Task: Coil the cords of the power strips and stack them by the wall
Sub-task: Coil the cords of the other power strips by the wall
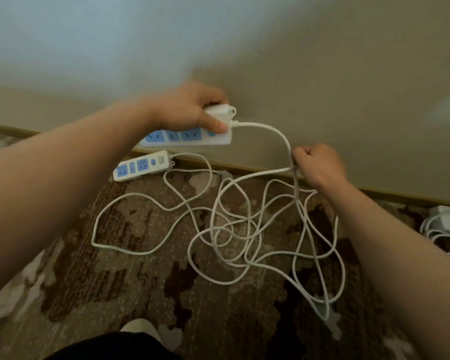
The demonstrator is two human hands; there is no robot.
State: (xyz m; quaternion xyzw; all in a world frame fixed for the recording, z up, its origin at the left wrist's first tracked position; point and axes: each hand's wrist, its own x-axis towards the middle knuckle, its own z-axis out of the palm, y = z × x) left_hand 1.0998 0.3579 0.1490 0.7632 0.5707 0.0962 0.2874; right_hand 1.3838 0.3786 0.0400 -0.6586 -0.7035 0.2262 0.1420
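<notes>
Small print on the floor power strip [143, 165] (blurred) is unreadable

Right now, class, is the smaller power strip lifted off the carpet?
No: the smaller power strip lies on the carpet by the wall, while the left hand holds the larger strip.

The one camera sits on the person's head, looking forward and down, close above the carpet [115, 268] by the wall [322, 74].

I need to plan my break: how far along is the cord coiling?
Done, seemingly: one bundle by the wall at right. In hand: left hand grips a strip, right hand grips its cord. Left: tangled cords, second strip.
</notes>
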